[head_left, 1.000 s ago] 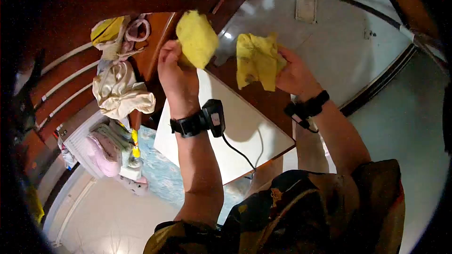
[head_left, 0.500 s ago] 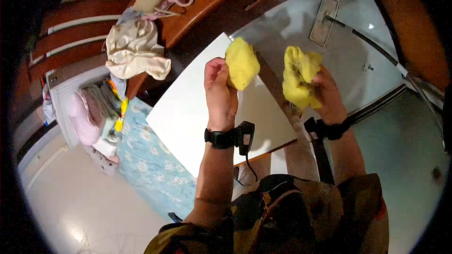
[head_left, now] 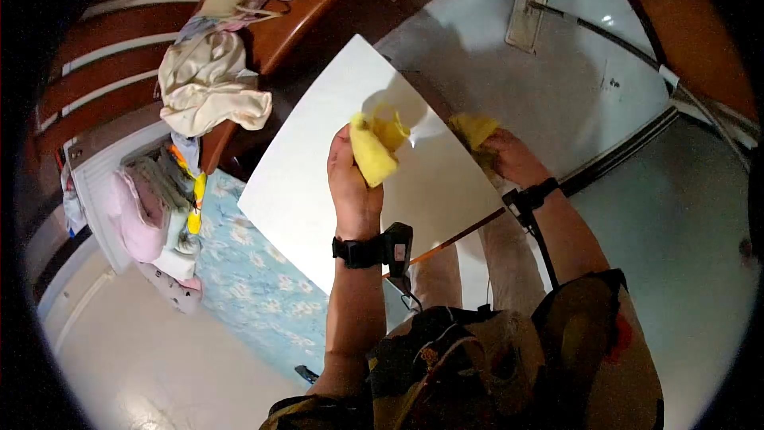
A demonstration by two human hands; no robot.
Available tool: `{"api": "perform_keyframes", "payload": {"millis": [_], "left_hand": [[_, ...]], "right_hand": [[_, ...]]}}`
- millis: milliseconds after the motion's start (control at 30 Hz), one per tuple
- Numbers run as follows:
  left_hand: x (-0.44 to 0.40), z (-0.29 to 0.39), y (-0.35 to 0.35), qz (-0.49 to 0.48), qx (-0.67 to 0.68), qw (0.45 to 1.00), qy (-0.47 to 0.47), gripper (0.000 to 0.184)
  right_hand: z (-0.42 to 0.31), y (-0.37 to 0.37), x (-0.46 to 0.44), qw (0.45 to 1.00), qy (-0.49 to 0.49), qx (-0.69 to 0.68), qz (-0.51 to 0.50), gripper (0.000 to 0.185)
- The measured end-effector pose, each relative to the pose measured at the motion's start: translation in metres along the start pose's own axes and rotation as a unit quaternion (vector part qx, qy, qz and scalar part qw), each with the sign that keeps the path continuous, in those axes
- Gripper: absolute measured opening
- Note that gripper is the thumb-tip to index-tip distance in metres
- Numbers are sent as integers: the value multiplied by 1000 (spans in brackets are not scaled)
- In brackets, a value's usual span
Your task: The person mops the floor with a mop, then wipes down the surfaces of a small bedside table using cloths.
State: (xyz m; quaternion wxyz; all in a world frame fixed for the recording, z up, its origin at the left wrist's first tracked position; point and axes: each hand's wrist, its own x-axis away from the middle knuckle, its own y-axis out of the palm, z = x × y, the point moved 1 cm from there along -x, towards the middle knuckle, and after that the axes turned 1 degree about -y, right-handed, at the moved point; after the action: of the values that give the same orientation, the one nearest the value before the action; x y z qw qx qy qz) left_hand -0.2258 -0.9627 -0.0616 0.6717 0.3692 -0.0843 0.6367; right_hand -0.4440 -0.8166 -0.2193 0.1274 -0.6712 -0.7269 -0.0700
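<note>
Over the white tabletop (head_left: pixel 318 183), my left hand (head_left: pixel 355 191) is closed on a yellow cloth (head_left: pixel 374 151), which looks folded, with a loose corner sticking out to the right. Past the table's right edge, my right hand (head_left: pixel 517 159) grips a second yellow cloth (head_left: pixel 474 129), crumpled and a little blurred. Fingers partly hide both cloths. Each wrist wears a black strap with a small device.
A flat mop (head_left: pixel 528 12) lies on the floor at upper right. A cream satin cloth (head_left: pixel 213 84) hangs over a wooden bench (head_left: pixel 294 12). Folded towels (head_left: pixel 139 215) and a blue floral cloth (head_left: pixel 247 271) are on the left.
Both hands have moved lower in the view; the left cloth has turned and folded over. My right hand has shifted left, down beside the table edge. The whole view has shifted slightly.
</note>
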Motion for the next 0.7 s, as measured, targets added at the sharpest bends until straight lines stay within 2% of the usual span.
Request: {"api": "perform_keyframes", "payload": {"millis": [67,100,133,167,200,233,267,300,367,400,467,500,567,600,667,700], "left_hand": [[-12,-20,1,0,28,1000,-1,27],[-18,-29,3,5,24,1000,12,28],[-23,-36,8,7,19,999,25,30],[-27,-38,21,5,22,999,34,32],[-35,-42,25,2,15,999,29,32],[-44,-42,27,-22,-13,998,56,32],[-48,-39,37,-44,-41,995,83,32],[-50,-39,46,-33,-29,993,108,31],[-65,-40,43,-31,-40,993,105,31],[-72,-38,39,-31,-40,993,102,31],[-77,-38,26,-4,-81,991,108,31],[-77,-38,25,-10,-62,993,99,31],[-76,-36,19,-4,-47,996,75,32],[-76,-37,16,-6,-49,996,78,32],[-81,-35,11,18,-1,998,68,35],[-86,-33,13,15,-5,997,69,35]], "right_hand": [[20,0,10,955,-27,287,-64,39],[31,-1,11,958,-22,279,-61,39],[35,0,5,994,67,31,-77,41],[28,-1,-3,960,147,-221,-86,42],[20,-5,-11,959,148,-229,-80,42],[-5,-11,-23,965,217,-58,-134,43],[-14,-15,-28,935,278,114,-186,44],[-2,-13,-27,937,277,104,-187,44],[12,-4,-25,964,218,106,-106,44],[19,1,-26,965,218,94,-112,44],[2,0,-40,953,197,-204,-103,47],[7,5,-47,952,197,-210,-106,47],[5,10,-66,986,52,-127,-99,44],[4,9,-71,986,48,-128,-98,44],[-39,-6,-94,996,30,-37,-70,34],[-39,-1,-114,993,1,-90,-75,30]]}}
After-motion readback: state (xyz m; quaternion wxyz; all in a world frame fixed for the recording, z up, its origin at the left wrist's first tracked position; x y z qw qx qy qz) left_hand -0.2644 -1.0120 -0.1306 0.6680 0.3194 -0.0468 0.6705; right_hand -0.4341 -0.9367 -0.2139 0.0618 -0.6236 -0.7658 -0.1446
